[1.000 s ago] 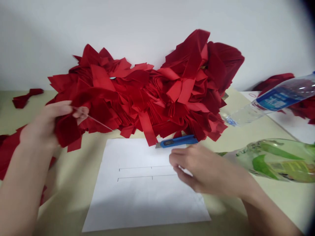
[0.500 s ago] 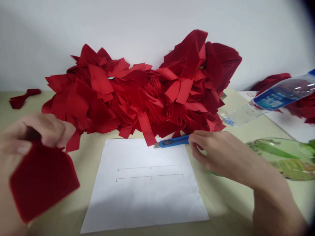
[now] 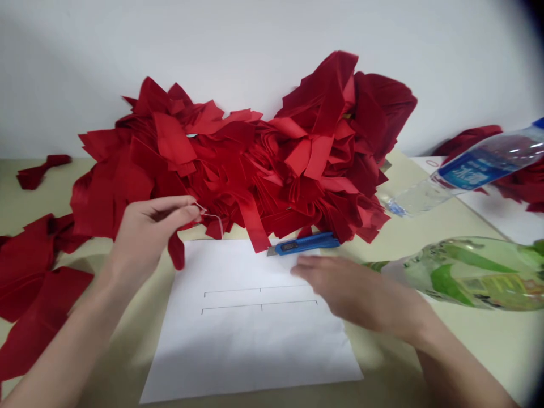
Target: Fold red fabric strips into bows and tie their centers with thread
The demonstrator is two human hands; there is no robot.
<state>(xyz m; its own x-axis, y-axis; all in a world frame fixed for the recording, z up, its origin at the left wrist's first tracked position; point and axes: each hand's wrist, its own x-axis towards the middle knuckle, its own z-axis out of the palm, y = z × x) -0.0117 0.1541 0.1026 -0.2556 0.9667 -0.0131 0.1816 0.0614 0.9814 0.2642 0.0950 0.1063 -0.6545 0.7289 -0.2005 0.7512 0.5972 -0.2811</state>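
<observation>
My left hand (image 3: 155, 235) is closed in a pinch on a thin pale string (image 3: 215, 216), whose loose end curls to the right. Below those fingers hangs a red fabric strip (image 3: 176, 250); whether I hold it too I cannot tell. My right hand (image 3: 335, 283) hovers over the right edge of a white paper sheet (image 3: 250, 351) marked with two ruled lines. Its fingers are stretched out, slightly blurred, with nothing visible in them. Just beyond lies a blue utility knife (image 3: 304, 243), blade out, at the paper's far edge.
A large heap of red fabric strips (image 3: 229, 164) spreads along the wall. More red pieces (image 3: 42, 289) lie at the left. On the right are a clear bottle (image 3: 476, 167) with a blue label and a green-patterned bottle (image 3: 480, 275), both lying down.
My left hand has moved right from a red fabric bundle, which now lies at the left, and holds a string. My right hand has let go of the utility knife and moved nearer.
</observation>
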